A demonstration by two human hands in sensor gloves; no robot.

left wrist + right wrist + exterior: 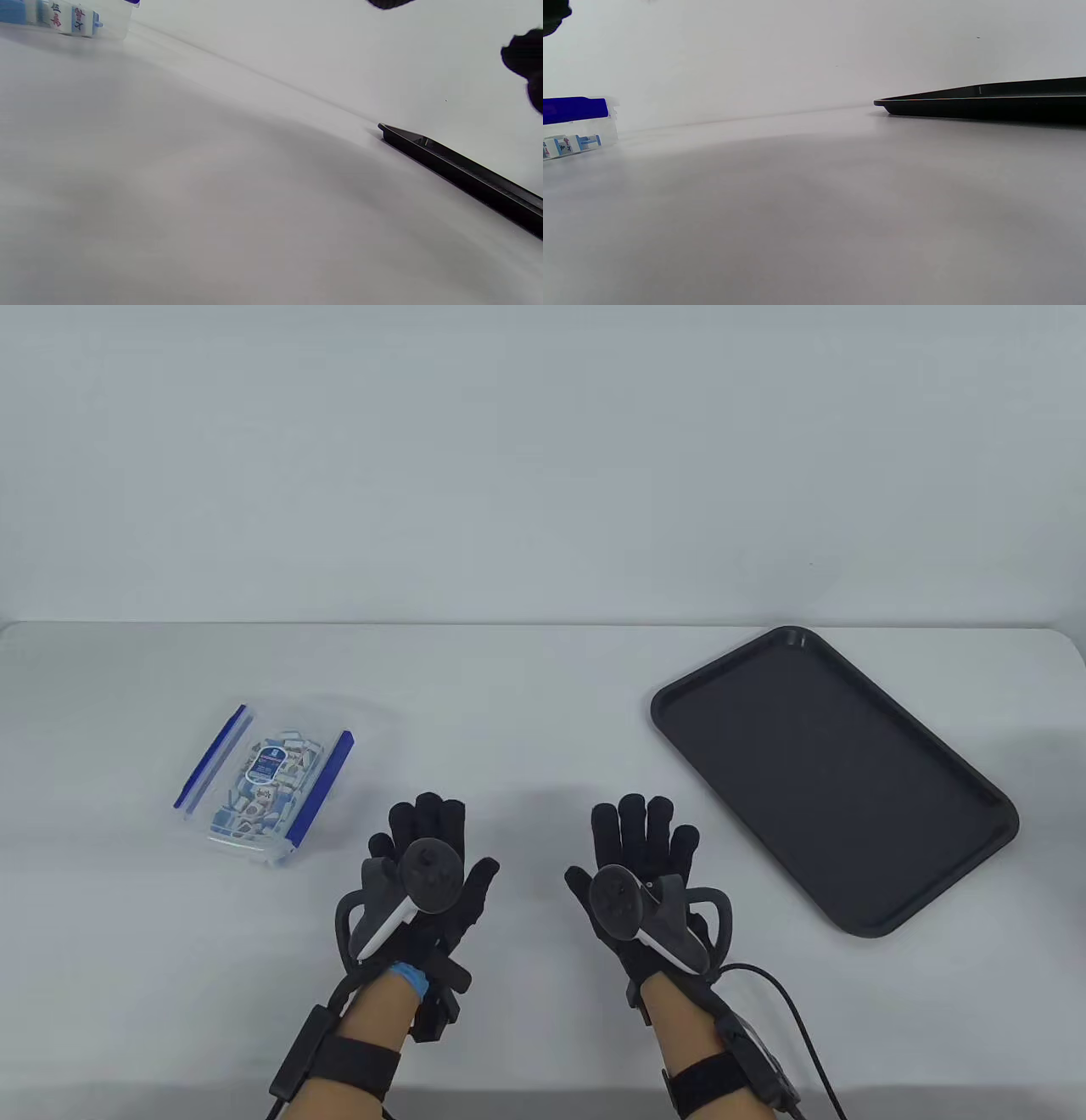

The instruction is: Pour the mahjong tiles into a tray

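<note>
Resting flat, palms down, left hand and right hand lie side by side near the table's front edge, fingers spread, holding nothing, a clear gap between them. Nothing started yet, by the look of it. Risks: clear lidded box of mahjong tiles has blue clips on its long sides; judging by that, lid must come off first, and a jerky release could scatter tiles. Tipping too fast might bounce tiles over the shallow rim of the black tray. Box sits ahead and left of the left hand, near; tray ahead-right of the right hand, well apart from the box.
</note>
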